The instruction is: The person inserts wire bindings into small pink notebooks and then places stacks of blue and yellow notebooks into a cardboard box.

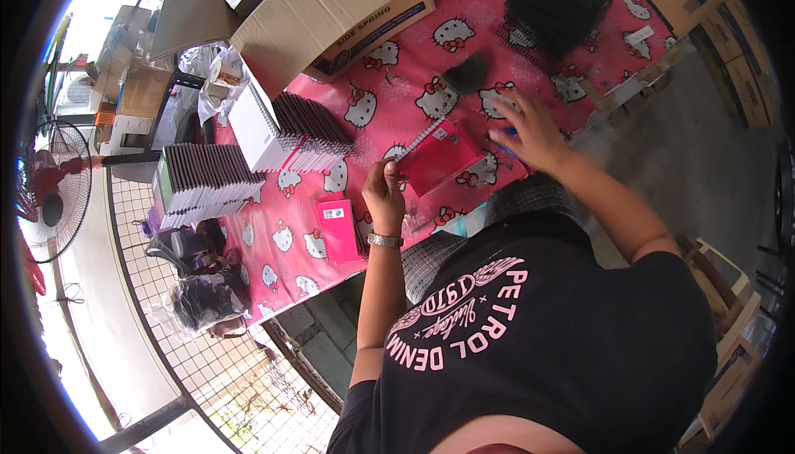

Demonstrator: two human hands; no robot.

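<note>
A pink notebook [439,156] with a pale sticker lies slanted in front of me, a spiral-like strip along its upper left edge. At its left end, my left hand [386,195] pinches the corner between thumb and fingers. My right hand [530,132] hovers just beyond the notebook's right end, slightly blurred, its fingers stretched out and apart. Partly hidden beneath that hand is a small blue thing [508,146]; its kind and whether the hand touches it are unclear. A second pink notebook [339,230] rests on the table, left of my left forearm.
Pink cartoon-patterned cloth [283,237] covers the table. Spiral-bound notebooks stand in two stacks, a white one [258,127] and a dark-edged one [203,181]. Farther off are a cardboard box [373,31], a dark pad [466,74] and a black wire heap [551,11]. A fan [56,197] stands left.
</note>
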